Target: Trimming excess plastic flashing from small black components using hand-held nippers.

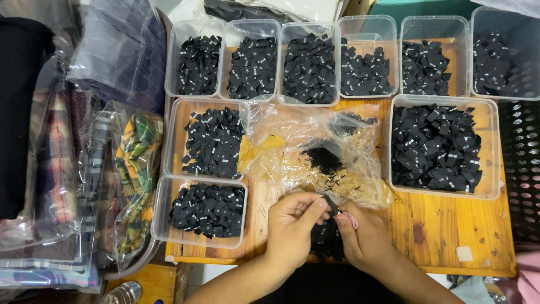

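My left hand (292, 225) and my right hand (363, 239) meet at the front edge of a wooden table (444, 231). Between their fingertips they pinch a small black fabric label (332, 205). A pink band (351, 219) shows at my right fingers. Below the hands, a dark pile of black labels (326, 242) lies partly hidden by my hands. Just beyond my fingers lies a crumpled clear plastic bag (315, 149) holding a small heap of black labels.
Several clear plastic tubs of black labels surround the bag: a row at the back (309, 62), two at the left (209, 209), a large one at the right (439, 147). Bagged plaid fabrics (132, 180) are stacked at the left. A black perforated crate (523, 169) stands at the right.
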